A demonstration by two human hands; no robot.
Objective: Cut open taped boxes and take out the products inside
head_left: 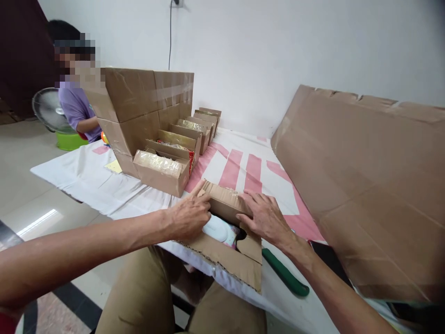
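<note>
A small cardboard box (pixel 227 209) lies at the table's near edge, with its near flap (pixel 222 255) folded out toward my lap. Inside, a white packaged item (pixel 218 229) with a coloured print shows in part. My left hand (pixel 191 212) is closed on the box's left end, index finger stretched along the raised wall and the other fingers curled. At the right end, my right hand (pixel 266 215) grips the same wall, fingers over its top and thumb on the near side. A green-handled tool (pixel 285 272) lies to the right of the box; its other end is hidden.
Left of centre stands a tall cardboard rack (pixel 135 97) with a row of open-topped bins (pixel 160 174) holding packages. A large cardboard sheet (pixel 375 185) leans at the right, beside a dark flat object (pixel 330 262). Another person (pixel 74 104) sits behind the rack near a fan (pixel 50 109).
</note>
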